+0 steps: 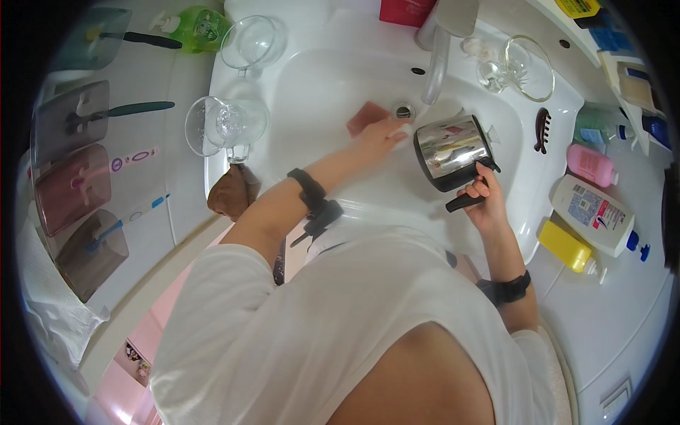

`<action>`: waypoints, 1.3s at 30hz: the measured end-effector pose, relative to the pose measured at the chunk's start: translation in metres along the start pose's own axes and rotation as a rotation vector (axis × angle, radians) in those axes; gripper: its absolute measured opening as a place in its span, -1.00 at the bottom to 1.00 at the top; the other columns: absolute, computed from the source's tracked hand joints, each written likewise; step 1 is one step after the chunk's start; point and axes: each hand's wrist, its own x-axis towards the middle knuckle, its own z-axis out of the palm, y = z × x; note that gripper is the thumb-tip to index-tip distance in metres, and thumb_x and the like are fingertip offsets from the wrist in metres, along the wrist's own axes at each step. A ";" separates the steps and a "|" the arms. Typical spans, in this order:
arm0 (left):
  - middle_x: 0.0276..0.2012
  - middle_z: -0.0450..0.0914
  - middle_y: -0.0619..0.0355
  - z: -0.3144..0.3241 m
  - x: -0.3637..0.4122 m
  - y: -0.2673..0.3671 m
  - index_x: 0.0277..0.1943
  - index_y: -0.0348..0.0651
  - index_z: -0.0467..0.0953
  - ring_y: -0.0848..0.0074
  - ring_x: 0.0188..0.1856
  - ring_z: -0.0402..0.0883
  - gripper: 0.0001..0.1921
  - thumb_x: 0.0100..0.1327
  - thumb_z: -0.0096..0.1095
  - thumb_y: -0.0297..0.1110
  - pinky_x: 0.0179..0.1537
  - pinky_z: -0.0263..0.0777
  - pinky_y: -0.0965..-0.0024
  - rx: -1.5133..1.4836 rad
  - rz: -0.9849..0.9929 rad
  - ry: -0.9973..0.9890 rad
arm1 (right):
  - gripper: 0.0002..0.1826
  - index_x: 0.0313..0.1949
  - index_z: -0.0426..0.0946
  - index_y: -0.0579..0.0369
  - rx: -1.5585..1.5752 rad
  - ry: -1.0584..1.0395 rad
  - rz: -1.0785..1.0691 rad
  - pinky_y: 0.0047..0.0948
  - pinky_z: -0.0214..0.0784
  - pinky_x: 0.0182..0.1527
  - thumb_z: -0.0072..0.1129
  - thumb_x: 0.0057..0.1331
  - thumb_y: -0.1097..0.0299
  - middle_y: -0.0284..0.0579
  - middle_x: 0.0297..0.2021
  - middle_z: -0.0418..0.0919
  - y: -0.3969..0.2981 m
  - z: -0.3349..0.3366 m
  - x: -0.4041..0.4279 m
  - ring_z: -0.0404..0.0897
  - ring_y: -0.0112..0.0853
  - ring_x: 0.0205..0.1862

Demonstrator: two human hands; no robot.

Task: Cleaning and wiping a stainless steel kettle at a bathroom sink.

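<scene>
My right hand (484, 199) is shut around the black handle of a shiny steel kettle (451, 146). The kettle lies tilted on its side above the white washbasin (297, 74), and a pale knob sticks out at its right end. My left hand (380, 139) reaches into the basin just left of the kettle. Its fingertips pinch a small white object (405, 130), too blurred to name surely. Behind that hand, a flat pinkish-red sponge or pad (366, 118) lies beside the drain (404, 111).
Glass mugs (228, 125) (248, 45) stand on the left rim, above a brown cloth (232, 194). The faucet (438, 64) overhangs the basin, with glassware (526, 69) and a hair claw clip (542, 131) at right. Several bottles (592, 215) line the right side; toothbrush cups (74, 186) the left.
</scene>
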 end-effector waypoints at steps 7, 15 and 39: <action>-0.08 0.44 -0.01 0.000 -0.006 0.022 0.07 -0.13 0.33 0.34 -0.07 0.43 -0.65 0.24 -0.04 -0.27 -0.06 0.29 0.39 -0.118 -0.034 0.148 | -0.73 -0.59 0.17 -0.12 0.012 -0.055 -0.035 -0.56 0.14 -0.46 0.07 0.15 0.29 -0.52 -0.86 0.07 -0.003 0.007 -0.004 0.15 -0.61 -0.74; 0.10 0.26 0.00 0.030 0.000 0.053 0.06 -0.16 0.32 0.21 0.10 0.29 -0.62 0.17 0.06 -0.32 0.07 0.23 0.34 0.291 0.615 0.128 | -0.74 -0.60 0.18 -0.11 -0.019 -0.054 0.006 -0.55 0.14 -0.49 0.06 0.15 0.30 -0.51 -0.86 0.09 0.009 0.009 -0.005 0.17 -0.60 -0.74; -0.24 0.52 0.09 0.006 -0.004 0.017 -0.12 -0.17 0.45 0.31 -0.13 0.48 -0.62 -0.01 0.16 -0.20 -0.10 0.32 0.33 -0.166 -0.194 0.266 | -0.71 -0.65 0.20 -0.14 -0.132 -0.110 0.009 -0.64 0.14 -0.58 0.08 0.17 0.28 -0.53 -0.86 0.10 0.012 -0.007 0.004 0.16 -0.63 -0.77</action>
